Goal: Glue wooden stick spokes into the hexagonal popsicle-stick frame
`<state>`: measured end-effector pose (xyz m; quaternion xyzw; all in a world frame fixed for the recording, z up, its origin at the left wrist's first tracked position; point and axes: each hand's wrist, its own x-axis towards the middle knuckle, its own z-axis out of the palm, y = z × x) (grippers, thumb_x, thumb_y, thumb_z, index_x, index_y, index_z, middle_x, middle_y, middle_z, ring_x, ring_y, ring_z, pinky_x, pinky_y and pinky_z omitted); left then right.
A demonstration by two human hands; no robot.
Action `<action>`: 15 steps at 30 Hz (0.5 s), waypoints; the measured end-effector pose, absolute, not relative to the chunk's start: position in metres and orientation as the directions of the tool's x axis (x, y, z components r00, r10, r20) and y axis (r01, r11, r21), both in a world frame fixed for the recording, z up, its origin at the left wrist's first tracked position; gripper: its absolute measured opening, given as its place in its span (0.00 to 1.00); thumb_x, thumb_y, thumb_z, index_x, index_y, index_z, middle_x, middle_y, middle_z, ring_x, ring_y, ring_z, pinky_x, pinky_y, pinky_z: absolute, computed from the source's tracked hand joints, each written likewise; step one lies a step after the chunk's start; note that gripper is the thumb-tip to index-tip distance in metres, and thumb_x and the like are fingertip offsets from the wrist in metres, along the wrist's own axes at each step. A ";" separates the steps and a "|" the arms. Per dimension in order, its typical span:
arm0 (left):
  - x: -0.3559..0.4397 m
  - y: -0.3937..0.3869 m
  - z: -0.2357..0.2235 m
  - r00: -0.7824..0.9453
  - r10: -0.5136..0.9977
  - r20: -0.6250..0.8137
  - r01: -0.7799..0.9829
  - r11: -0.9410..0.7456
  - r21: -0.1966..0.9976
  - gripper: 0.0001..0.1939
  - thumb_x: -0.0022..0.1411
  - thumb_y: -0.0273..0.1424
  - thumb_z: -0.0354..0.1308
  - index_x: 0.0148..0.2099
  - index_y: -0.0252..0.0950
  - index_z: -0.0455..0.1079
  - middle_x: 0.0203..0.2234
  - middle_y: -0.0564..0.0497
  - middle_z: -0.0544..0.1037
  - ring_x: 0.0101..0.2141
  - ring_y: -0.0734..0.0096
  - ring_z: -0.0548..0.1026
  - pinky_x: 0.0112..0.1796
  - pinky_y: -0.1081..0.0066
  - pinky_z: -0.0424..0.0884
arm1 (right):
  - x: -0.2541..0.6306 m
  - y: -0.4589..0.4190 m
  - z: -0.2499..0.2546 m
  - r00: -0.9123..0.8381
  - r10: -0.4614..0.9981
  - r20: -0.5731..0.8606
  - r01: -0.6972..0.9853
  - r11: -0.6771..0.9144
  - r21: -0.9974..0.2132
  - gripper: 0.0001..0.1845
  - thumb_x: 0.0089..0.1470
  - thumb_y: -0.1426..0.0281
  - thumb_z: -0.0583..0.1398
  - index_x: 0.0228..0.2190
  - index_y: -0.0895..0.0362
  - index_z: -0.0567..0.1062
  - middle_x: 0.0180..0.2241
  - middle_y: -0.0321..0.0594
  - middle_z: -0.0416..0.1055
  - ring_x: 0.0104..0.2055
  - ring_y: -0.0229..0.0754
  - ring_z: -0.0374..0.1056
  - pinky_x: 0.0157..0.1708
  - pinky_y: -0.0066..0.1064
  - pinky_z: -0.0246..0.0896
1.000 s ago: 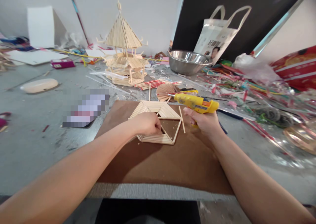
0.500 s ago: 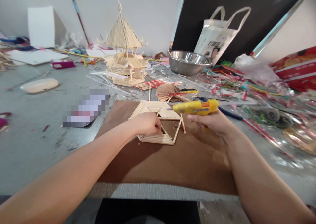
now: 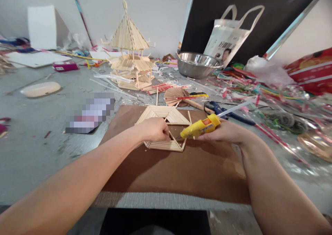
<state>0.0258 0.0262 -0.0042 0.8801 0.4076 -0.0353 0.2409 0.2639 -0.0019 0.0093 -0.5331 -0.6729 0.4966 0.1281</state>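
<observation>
A flat hexagonal frame of pale wooden sticks (image 3: 164,146) lies on a brown board (image 3: 166,178), some of its sections filled with sticks. My left hand (image 3: 155,128) is closed over the frame's left part, and its fingertips reach inside near a slanted stick. What they pinch is hidden. My right hand (image 3: 220,133) grips a yellow glue gun (image 3: 201,127) from the right. The gun tilts down to the left, with its nozzle at the frame's open right section. A clear glue stick (image 3: 236,107) juts from its back.
Behind the board stands a stick pagoda (image 3: 132,52), with a round fan (image 3: 176,96) and a steel bowl (image 3: 198,65) nearby. Blue-handled pliers (image 3: 233,115) lie to the right, beside scattered wrappers and wires. A phone (image 3: 90,114) lies at left, near a white case (image 3: 40,89).
My right hand has lowered the glue gun and tipped its nozzle down and left to the frame. My left hand stays in place.
</observation>
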 end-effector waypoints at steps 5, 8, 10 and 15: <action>0.026 0.026 -0.002 0.665 0.699 -0.264 0.735 -0.550 0.397 0.12 0.43 0.37 0.51 0.28 0.39 0.72 0.20 0.54 0.73 0.21 0.76 0.65 0.21 0.77 0.54 | 0.263 -0.002 0.008 -0.416 0.840 -0.347 0.571 -0.055 -0.819 0.17 0.35 0.68 0.62 0.33 0.56 0.73 0.33 0.36 0.71 0.33 0.38 0.67 0.36 0.29 0.61; 0.026 0.026 -0.002 0.664 0.699 -0.265 0.735 -0.546 0.402 0.12 0.43 0.37 0.51 0.28 0.39 0.72 0.20 0.54 0.73 0.21 0.76 0.65 0.21 0.77 0.54 | 0.263 -0.003 0.007 -0.419 0.845 -0.332 0.557 -0.050 -0.829 0.17 0.34 0.68 0.61 0.33 0.56 0.74 0.32 0.36 0.72 0.33 0.38 0.67 0.35 0.29 0.62; 0.026 0.025 -0.002 0.662 0.700 -0.268 0.736 -0.542 0.405 0.12 0.43 0.37 0.51 0.28 0.39 0.73 0.21 0.54 0.74 0.21 0.76 0.66 0.21 0.77 0.55 | 0.263 -0.003 0.007 -0.423 0.847 -0.322 0.551 -0.042 -0.833 0.16 0.35 0.68 0.61 0.32 0.55 0.74 0.31 0.35 0.72 0.32 0.38 0.67 0.34 0.28 0.62; 0.026 0.024 -0.002 0.659 0.700 -0.277 0.741 -0.539 0.400 0.12 0.43 0.37 0.51 0.29 0.39 0.73 0.21 0.54 0.74 0.22 0.75 0.66 0.22 0.77 0.55 | 0.262 -0.003 0.009 -0.417 0.852 -0.315 0.541 -0.046 -0.840 0.15 0.33 0.70 0.62 0.30 0.55 0.75 0.30 0.35 0.72 0.30 0.38 0.67 0.32 0.28 0.62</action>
